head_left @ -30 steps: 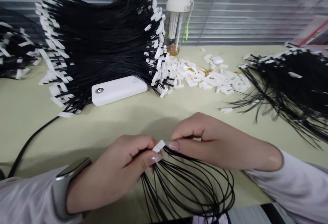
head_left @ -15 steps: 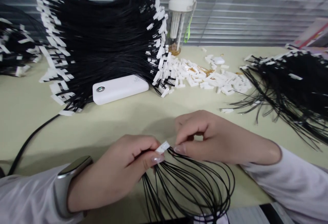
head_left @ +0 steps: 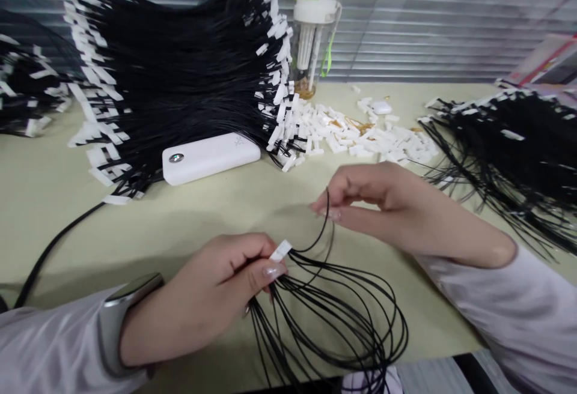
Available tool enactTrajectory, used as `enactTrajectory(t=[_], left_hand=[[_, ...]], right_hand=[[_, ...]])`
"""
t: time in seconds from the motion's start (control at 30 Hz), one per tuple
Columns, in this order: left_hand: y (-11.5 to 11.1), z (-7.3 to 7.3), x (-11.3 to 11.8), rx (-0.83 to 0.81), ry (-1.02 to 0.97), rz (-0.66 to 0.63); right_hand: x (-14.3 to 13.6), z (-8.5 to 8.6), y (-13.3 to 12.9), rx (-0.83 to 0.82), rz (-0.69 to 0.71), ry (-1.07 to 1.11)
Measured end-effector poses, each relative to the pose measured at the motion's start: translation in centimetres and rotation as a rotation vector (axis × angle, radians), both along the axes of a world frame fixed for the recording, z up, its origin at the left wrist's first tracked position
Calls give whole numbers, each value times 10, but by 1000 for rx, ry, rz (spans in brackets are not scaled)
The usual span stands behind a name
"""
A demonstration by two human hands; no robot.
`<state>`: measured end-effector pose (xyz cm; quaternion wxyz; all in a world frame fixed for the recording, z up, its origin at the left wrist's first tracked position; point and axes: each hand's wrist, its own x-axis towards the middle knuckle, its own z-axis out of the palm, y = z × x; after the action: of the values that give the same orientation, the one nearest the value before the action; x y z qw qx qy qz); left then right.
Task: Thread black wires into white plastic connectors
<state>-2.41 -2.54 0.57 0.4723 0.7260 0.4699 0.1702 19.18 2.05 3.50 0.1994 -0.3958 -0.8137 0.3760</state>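
My left hand (head_left: 207,298) is closed, thumb and fingers pinching a small white connector (head_left: 282,251) with a bundle of black wires (head_left: 378,298). The wires loop out to the right below it and hang past the table's front edge. Above and to the right, my right hand (head_left: 401,214) holds its thumb and index finger together on a single black wire (head_left: 323,226), which curves up from the connector. The wire's far end is not clearly visible at the fingertips.
A large stack of black wires (head_left: 180,63) with white connectors stands behind a white power bank (head_left: 211,157). Loose white connectors (head_left: 333,130) lie beside a clear bottle (head_left: 311,45). More wires (head_left: 518,142) spread at the right, and another pile (head_left: 27,87) at the left.
My right hand has moved up and away from the connector, and a black wire now arcs between them. My left hand has stayed nearly in place, still gripping the connector.
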Motion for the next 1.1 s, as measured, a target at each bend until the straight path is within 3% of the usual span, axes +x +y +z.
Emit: enactTrajectory(t=[0.17,0.4,0.7,1.1], left_hand=[[1,0,1,6,13,-13],[3,-1,3,-5,33,-36],[2,0,4,3,59,-58],[1,-2,4,33,74,-51]], right_hand=[[-6,9,-14,-47,244,-10],[-11,11,-23,208,197,-181],[-14,6,-22,372,179,-426],[-14,8,-24,371,232,-374]])
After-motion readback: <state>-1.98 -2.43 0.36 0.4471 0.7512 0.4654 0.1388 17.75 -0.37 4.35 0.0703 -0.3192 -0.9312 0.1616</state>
